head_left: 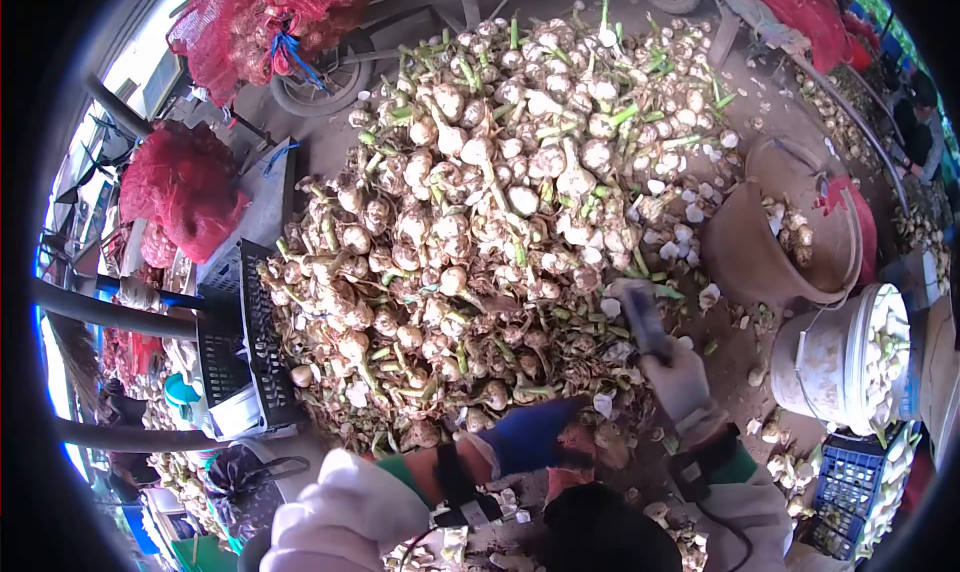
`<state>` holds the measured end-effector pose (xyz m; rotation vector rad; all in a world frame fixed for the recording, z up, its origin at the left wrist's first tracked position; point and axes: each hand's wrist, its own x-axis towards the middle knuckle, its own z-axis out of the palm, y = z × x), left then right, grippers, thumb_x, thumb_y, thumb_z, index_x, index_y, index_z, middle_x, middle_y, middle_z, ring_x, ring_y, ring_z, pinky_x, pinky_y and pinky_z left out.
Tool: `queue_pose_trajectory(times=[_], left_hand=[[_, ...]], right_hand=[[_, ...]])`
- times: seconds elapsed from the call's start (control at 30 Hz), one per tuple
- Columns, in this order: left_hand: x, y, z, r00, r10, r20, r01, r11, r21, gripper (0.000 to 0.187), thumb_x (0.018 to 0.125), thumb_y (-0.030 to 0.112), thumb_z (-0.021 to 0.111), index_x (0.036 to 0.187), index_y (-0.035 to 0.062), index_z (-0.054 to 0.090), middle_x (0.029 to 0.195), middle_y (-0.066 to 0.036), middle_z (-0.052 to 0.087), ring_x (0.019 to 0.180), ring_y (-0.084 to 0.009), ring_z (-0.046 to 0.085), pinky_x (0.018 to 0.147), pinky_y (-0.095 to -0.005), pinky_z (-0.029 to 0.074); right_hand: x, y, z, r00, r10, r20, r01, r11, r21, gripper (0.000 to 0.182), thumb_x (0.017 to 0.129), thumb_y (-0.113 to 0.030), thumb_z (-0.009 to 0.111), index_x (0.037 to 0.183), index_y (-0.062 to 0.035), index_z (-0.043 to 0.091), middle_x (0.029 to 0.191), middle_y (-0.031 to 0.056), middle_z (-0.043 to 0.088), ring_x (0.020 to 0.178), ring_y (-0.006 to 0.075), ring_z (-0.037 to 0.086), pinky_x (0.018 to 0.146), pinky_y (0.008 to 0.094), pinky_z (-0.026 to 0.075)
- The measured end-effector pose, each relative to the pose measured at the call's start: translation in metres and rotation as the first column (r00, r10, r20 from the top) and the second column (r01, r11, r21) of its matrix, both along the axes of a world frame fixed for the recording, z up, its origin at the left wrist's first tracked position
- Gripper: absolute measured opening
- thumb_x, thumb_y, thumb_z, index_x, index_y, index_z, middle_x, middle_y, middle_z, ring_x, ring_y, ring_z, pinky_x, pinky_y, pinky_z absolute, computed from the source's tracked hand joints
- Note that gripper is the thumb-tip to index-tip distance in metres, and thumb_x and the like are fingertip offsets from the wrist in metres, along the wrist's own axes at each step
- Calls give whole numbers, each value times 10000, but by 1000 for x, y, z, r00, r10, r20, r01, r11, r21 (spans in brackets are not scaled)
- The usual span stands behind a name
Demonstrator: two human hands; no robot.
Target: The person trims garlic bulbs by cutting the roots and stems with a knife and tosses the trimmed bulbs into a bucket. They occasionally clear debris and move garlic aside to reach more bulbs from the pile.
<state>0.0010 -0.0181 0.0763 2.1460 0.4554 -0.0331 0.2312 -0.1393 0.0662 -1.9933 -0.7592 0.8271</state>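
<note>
My left hand [545, 437], in a blue glove with reddish-brown fingers, reaches across at the near edge of the garlic heap [450, 232]. Right at its fingertips is a brownish garlic bulb [613, 444]; blur hides whether the fingers grip it. To the right, my right hand [678, 377] wears a pale glove and is closed around a broad, dark grey blade-like tool [642, 317], which looks like a knife. Its far end points up and away, over the heap's right edge. Many bulbs in the heap still carry green stem pieces and dry roots.
A brown tub [735, 247] holding some bulbs tilts at the right. Nearby stand a white bucket [815, 362] and a blue crate [845, 482], both with cut stems. Left are a black crate [260, 332] and red mesh sacks [185, 192]. Another person [925, 132] is far right.
</note>
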Motion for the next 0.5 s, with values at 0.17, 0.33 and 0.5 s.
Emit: queue_pose_trajectory(times=[0.17, 0.33, 0.5], left_hand=[[38, 179, 49, 952, 299, -70, -52, 381, 923, 667, 782, 375, 731, 1334, 137, 444, 1316, -133, 461, 1187, -326, 469, 927, -455, 408], [36, 253, -12, 925, 358, -125, -94, 535, 840, 624, 800, 289, 719, 1353, 155, 463, 1192, -123, 573, 1082, -303, 571, 856, -420, 470], [36, 64, -12, 982, 96, 163, -136, 957, 256, 647, 729, 332, 812, 1271, 104, 542, 1098, -152, 616, 1001, -325, 607, 892, -417, 488]], right_hand=[[0, -31, -36, 973, -228, -44, 232, 955, 186, 163, 871, -88, 604, 980, 31, 628, 805, 54, 649, 727, 82, 561, 661, 274, 460], [-39, -16, -40, 913, -210, -350, 250, 966, 71, 235, 897, -123, 609, 1093, 7, 618, 839, -3, 635, 667, 55, 537, 576, 224, 441], [-52, 54, -3, 778, 16, -628, 202, 940, 274, 288, 951, -175, 576, 1182, -5, 608, 991, 46, 661, 821, 115, 597, 742, 257, 492]])
